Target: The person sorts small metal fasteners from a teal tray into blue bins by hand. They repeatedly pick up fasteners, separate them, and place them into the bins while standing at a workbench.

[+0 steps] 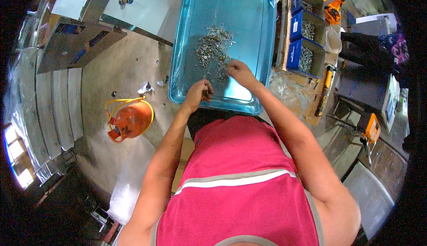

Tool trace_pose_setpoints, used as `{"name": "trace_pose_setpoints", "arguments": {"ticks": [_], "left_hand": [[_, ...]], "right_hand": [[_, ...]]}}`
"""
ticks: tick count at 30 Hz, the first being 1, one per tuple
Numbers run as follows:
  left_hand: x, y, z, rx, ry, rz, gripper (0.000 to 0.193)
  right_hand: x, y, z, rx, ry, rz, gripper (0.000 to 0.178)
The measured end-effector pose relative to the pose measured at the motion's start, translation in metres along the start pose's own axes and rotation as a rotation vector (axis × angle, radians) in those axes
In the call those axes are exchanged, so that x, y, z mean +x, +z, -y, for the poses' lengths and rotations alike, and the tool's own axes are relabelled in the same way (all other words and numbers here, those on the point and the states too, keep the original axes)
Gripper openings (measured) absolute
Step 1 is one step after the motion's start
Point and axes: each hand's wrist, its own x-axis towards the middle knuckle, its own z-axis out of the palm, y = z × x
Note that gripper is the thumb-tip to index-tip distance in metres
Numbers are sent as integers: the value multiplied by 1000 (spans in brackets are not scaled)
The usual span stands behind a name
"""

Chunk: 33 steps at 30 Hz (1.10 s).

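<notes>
A blue plastic tray [177, 63] lies in front of me, and a loose heap of small metal screws [213, 46] is spread over its middle. My left hand [198, 94] is over the tray's near left part, its fingers curled around several small brownish screws [205, 95]. To the right of the heap, my right hand [240, 71] is closed in a pinch above the tray. What the right fingertips hold, if anything, is too small to make out. A few stray screws [221, 77] lie between the two hands.
Right of the tray, blue bins [306, 59] of screws stand in a row on a bench, beside a white tub [332, 40] and a yellow-and-black level [326, 90]. An orange gas cylinder [132, 120] with a yellow hose stands on the floor at left. A white panel [142, 6] is at upper left.
</notes>
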Motion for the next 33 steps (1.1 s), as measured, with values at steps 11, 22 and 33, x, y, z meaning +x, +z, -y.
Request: {"name": "trace_pose_setpoints", "arguments": {"ticks": [11, 22, 33], "left_hand": [[54, 31, -34, 1262, 483, -219, 23], [67, 33, -28, 1258, 526, -330, 23], [24, -41, -57, -380, 94, 8, 31]], "right_hand": [[-22, -2, -6, -120, -56, -138, 19], [-23, 32, 5, -564, -163, -136, 16], [-31, 21, 12, -577, -63, -92, 12]]}}
